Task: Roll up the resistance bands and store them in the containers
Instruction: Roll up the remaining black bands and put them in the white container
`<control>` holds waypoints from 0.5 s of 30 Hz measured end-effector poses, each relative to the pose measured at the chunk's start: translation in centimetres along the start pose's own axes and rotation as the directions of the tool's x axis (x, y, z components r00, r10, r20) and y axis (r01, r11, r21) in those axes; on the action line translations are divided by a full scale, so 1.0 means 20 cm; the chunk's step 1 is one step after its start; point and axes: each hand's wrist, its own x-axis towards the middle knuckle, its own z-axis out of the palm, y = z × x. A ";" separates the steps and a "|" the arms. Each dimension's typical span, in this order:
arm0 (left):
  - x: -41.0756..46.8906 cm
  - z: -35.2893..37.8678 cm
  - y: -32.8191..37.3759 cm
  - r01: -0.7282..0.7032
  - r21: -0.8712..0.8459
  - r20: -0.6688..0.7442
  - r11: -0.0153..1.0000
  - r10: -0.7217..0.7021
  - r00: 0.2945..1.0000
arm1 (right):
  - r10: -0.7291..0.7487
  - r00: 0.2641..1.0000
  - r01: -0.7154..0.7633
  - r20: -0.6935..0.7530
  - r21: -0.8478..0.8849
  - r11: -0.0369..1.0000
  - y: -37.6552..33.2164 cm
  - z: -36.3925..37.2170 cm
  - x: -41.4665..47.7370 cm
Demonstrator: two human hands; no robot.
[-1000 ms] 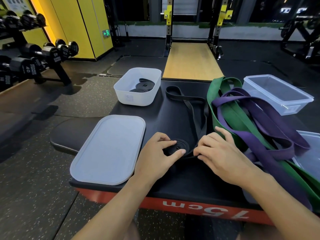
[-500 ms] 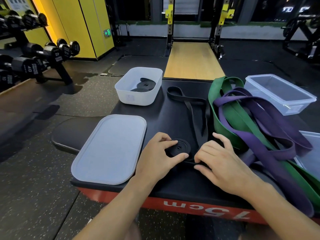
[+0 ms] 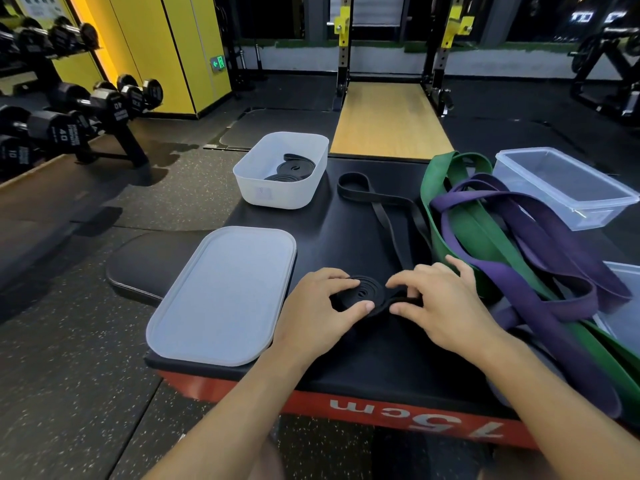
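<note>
A black resistance band point(image 3: 381, 206) lies on the black padded box top point(image 3: 346, 244), its near end wound into a flat coil point(image 3: 363, 292). My left hand point(image 3: 318, 313) grips the coil between thumb and fingers. My right hand point(image 3: 440, 306) pinches the band's loose strap right beside the coil. A white container point(image 3: 256, 188) at the back holds two rolled black bands point(image 3: 291, 169). Its lid point(image 3: 221, 296) lies flat to the left of my hands. Green bands point(image 3: 446, 230) and purple bands point(image 3: 540, 244) are piled loose on the right.
A clear plastic container point(image 3: 568, 188) stands at the back right, and another clear tub's edge point(image 3: 623, 306) shows at the far right. A dumbbell rack point(image 3: 69, 116) stands on the floor to the left. The box's red front edge point(image 3: 398, 410) is close to me.
The coil has grown a little. My right hand has moved left, closer to the coil, and now pinches the strap against it. The left hand keeps its hold.
</note>
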 end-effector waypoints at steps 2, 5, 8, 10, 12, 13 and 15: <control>-0.01 -0.01 0.00 -0.013 0.017 0.004 1.000 0.013 1.000 | -0.030 0.999 0.029 -0.014 -0.014 0.999 0.00 0.02 0.01; -0.01 -0.01 0.01 -0.037 0.035 0.032 0.999 0.036 0.999 | -0.070 0.997 0.070 -0.029 0.020 0.997 0.02 0.02 0.01; -0.01 -0.02 0.03 -0.065 0.083 0.067 0.994 0.059 0.996 | -0.107 0.994 0.107 -0.020 0.022 0.994 0.02 0.03 0.02; -0.01 -0.01 0.02 -0.079 0.080 0.065 0.994 0.074 0.995 | -0.108 0.994 0.108 -0.002 0.044 0.993 0.02 0.03 0.02; 0.00 -0.01 0.02 -0.086 0.069 0.058 0.994 0.082 0.995 | -0.117 0.993 0.116 0.019 0.058 0.992 0.02 0.03 0.02; -0.01 -0.01 0.01 -0.087 0.063 0.057 0.994 0.084 0.995 | -0.128 0.991 0.126 0.029 0.067 0.990 0.02 0.03 0.03; -0.01 -0.01 0.01 -0.094 0.054 0.062 0.994 0.091 0.994 | -0.170 0.984 0.163 0.053 0.114 0.980 0.03 0.03 0.03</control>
